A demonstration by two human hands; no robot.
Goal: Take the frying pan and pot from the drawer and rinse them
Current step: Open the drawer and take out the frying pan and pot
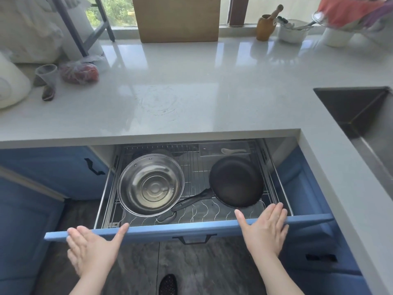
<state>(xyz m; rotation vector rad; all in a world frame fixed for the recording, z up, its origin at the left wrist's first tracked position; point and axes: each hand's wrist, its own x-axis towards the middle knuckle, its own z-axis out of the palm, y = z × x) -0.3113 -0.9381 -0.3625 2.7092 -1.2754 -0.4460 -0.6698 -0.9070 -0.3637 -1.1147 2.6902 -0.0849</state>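
Note:
The blue drawer [161, 230] under the counter stands pulled out. On its wire rack a shiny steel pot [150, 184] lies at the left. A black frying pan [237, 181] lies at the right, its black handle pointing left toward the pot. My left hand [93, 250] hovers at the drawer's front edge on the left, fingers straight, holding nothing. My right hand [264, 228] is over the front edge on the right, just in front of the pan, flat and holding nothing.
A dark steel sink [361, 122] is set in the grey counter [191, 86] at the right. A wooden board [177, 18], mortar, bowls and bags stand along the back. A small tray with a spoon [224, 150] lies at the drawer's rear.

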